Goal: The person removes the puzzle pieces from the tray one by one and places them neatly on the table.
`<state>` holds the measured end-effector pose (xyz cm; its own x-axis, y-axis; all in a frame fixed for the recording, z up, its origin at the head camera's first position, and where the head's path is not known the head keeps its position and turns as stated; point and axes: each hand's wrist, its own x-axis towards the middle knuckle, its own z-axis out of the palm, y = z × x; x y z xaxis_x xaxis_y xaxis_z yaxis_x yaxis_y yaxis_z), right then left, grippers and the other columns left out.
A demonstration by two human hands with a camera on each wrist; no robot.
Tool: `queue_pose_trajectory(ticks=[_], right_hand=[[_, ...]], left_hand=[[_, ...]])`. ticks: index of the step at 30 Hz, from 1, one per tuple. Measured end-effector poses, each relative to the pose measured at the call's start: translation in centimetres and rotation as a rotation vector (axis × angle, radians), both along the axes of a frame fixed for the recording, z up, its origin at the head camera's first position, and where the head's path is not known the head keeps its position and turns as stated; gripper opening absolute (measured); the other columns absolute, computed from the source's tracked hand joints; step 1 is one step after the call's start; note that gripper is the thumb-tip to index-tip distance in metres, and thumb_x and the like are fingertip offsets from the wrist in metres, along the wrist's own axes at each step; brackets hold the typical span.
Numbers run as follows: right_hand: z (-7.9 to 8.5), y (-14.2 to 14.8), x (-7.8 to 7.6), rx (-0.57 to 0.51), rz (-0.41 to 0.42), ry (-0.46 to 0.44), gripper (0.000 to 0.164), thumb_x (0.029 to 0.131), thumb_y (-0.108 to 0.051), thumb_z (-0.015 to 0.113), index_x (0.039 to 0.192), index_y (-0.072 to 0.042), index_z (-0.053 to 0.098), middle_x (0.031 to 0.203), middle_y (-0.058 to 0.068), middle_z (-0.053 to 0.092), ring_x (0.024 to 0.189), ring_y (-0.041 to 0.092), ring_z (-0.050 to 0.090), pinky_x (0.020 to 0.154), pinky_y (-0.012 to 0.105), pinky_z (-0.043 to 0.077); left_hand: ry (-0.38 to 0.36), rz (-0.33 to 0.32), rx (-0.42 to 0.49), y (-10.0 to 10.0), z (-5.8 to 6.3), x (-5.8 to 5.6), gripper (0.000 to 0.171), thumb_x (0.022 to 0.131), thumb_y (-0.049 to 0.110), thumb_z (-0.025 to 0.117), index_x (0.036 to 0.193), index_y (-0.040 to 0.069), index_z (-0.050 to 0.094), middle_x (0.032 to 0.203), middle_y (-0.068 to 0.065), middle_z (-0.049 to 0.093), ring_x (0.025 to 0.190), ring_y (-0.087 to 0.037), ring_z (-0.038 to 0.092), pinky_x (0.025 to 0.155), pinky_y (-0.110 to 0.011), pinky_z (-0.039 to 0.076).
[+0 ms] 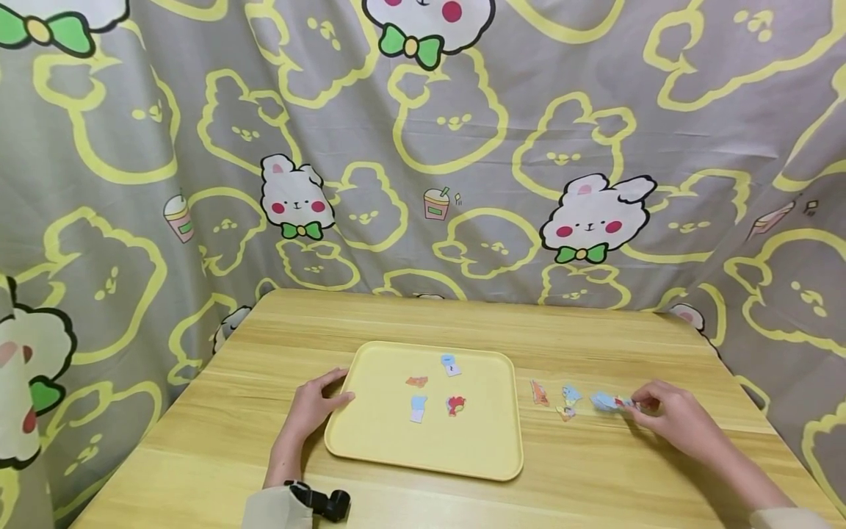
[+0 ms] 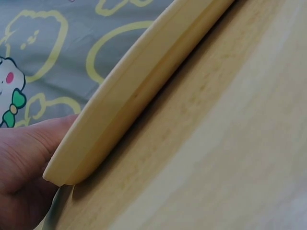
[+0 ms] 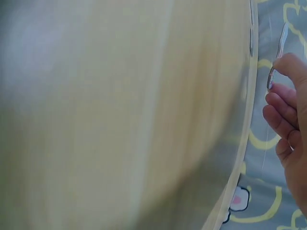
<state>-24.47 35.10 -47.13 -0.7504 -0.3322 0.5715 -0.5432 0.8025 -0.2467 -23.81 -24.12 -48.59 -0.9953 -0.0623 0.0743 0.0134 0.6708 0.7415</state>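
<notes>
My left hand (image 1: 314, 406) holds the left rim of a yellow tray (image 1: 423, 455); the left wrist view shows fingers at the tray's edge. On the tray lie small printed cut-outs: an orange one (image 1: 417, 382), a blue-and-white one (image 1: 450, 365), another blue-and-white one (image 1: 418, 408) and a red one (image 1: 454, 405). Right of the tray, my right hand (image 1: 670, 411) pinches a thin flat cut-out (image 3: 283, 40) between thumb and fingertip, seen edge-on in the right wrist view. A light blue cut-out (image 1: 603, 401) is beside those fingertips; whether it is the held piece, I cannot tell.
Between tray and right hand lie an orange cut-out (image 1: 539, 393), a blue one (image 1: 571, 395) and a small brownish one (image 1: 565, 413). The wooden table (image 1: 317, 316) ends at a patterned grey curtain (image 1: 463, 250). A black strapped device (image 1: 324, 502) sits on the left wrist.
</notes>
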Motion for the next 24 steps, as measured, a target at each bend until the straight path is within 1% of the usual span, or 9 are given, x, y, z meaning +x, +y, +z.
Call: queue_pose_trajectory(ticks=[6,12,15,19,24], right_hand=[[-0.3,1.4,0.2,0.02,-0.025,0.01,0.029,0.058,-0.001,0.085,0.074,-0.017,0.067,0.071,-0.013,0.058,0.067,-0.011,0.046,0.058,0.005,0.041],[-0.3,2.6,0.5,0.059,-0.072,-0.049,0.026,0.063,-0.003,0.084,0.074,-0.018,0.066,0.073,-0.013,0.058,0.067,-0.012,0.045,0.057,0.006,0.038],[-0.3,3.1,0.6,0.076,-0.087,-0.047,0.026,0.063,-0.005,0.084,0.073,-0.019,0.066,0.072,-0.014,0.057,0.066,-0.012,0.044,0.055,0.008,0.038],[-0.4,3.4,0.7,0.08,-0.088,-0.028,0.026,0.061,-0.004,0.085,0.072,-0.019,0.065,0.07,-0.015,0.055,0.065,-0.012,0.042,0.053,0.009,0.036],[-0.3,3.4,0.7,0.096,-0.082,-0.026,0.027,0.061,-0.005,0.086,0.073,-0.018,0.066,0.07,-0.016,0.055,0.065,-0.012,0.042,0.054,0.009,0.035]], left_hand=[[0.007,0.0,-0.009,0.0,0.0,0.0,0.053,0.087,0.023,0.075,0.136,0.008,0.059,0.143,-0.02,0.053,0.137,-0.04,0.045,0.116,-0.054,0.036],[0.009,-0.002,-0.013,-0.1,0.0,0.0,0.053,0.087,0.022,0.075,0.135,0.008,0.059,0.143,-0.02,0.053,0.137,-0.041,0.045,0.116,-0.054,0.036],[0.014,-0.002,-0.021,-0.1,0.0,0.0,0.053,0.086,0.022,0.075,0.135,0.008,0.06,0.142,-0.02,0.054,0.136,-0.041,0.045,0.115,-0.054,0.036],[0.01,-0.002,-0.025,-0.1,0.0,0.0,0.053,0.087,0.023,0.075,0.135,0.008,0.06,0.142,-0.02,0.054,0.136,-0.041,0.045,0.115,-0.054,0.036],[0.003,-0.004,-0.015,0.0,0.1,0.0,0.053,0.087,0.023,0.074,0.136,0.008,0.059,0.143,-0.02,0.053,0.137,-0.041,0.044,0.115,-0.055,0.036]])
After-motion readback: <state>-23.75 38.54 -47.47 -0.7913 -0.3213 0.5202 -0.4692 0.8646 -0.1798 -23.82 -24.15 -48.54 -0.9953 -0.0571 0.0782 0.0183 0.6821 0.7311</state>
